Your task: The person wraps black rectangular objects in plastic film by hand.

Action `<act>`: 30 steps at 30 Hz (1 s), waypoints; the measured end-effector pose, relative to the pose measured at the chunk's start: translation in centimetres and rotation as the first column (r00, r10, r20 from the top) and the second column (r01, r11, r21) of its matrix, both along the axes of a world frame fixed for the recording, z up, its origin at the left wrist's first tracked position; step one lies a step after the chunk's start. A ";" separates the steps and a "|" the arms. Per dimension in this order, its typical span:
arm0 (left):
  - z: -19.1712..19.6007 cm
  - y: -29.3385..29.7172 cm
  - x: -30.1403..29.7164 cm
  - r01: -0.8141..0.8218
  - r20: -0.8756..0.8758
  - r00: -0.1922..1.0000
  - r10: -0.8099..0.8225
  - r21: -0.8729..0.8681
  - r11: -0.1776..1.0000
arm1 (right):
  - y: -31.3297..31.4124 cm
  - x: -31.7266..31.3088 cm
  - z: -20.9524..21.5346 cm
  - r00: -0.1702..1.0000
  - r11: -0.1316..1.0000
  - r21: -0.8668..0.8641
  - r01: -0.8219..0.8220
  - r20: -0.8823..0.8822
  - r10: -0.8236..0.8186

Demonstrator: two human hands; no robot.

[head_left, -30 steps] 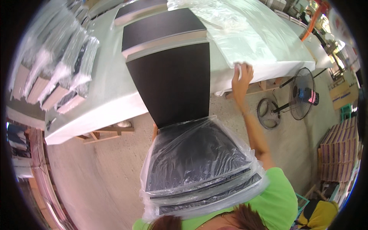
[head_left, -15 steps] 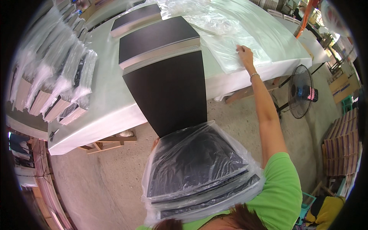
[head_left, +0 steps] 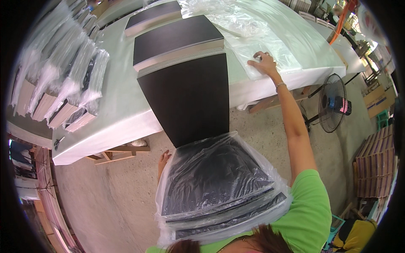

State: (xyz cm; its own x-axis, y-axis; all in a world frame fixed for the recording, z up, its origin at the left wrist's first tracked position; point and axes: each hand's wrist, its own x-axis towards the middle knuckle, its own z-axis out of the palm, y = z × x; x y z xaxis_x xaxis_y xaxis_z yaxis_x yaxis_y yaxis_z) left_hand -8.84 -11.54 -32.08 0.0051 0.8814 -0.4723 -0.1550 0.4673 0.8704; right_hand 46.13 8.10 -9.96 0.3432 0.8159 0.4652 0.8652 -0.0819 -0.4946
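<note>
Grip in head view: right hand unclenched, fingers and thumb parted, at clear plastic on the table; cannot tell whether touching. Probably light, limp, slippery, easily torn; best pinched at near edge. Leftward and nearer, one black panel running into clear wrapping; likely stiff, smooth, weighty, best supported underneath. Beside wrapping, left hand, partly hidden; cannot tell whether grasping. Left of right hand, two black-topped blocks; farther left, at least four wrapped bundles; rightward, one fan.
</note>
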 end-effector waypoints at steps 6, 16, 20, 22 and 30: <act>-1.3 0.2 0.5 0.086 -0.156 0.985 -0.069 0.103 0.991 | 0.5 4.2 -0.6 0.949 0.985 0.093 0.145 -0.293 -0.112; -3.4 -1.8 -1.7 -0.008 0.117 0.993 0.005 0.021 1.000 | 2.1 -1.6 1.4 0.987 0.966 -0.201 0.163 0.037 -0.159; 1.9 -0.1 1.0 -0.152 0.040 0.988 0.148 0.114 0.982 | 4.2 2.8 2.0 0.995 0.997 0.003 0.081 -0.065 -0.080; 5.8 1.4 2.1 -0.192 -0.028 0.979 0.203 0.224 0.955 | 4.8 5.1 2.2 0.983 0.976 0.210 0.049 -0.183 -0.009; 26.7 4.4 8.7 -0.039 -0.161 0.955 0.251 0.767 0.641 | -6.8 -6.7 13.7 0.984 0.928 0.351 -0.121 -0.081 0.159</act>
State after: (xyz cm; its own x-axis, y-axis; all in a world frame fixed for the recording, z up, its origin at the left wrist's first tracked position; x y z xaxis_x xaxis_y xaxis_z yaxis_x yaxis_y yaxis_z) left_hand -0.18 -7.10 -5.36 -0.1688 0.9087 0.3818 0.0909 -0.3714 0.9240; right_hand 39.47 1.34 3.79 0.3004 0.6556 0.6928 0.7963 0.2274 -0.5605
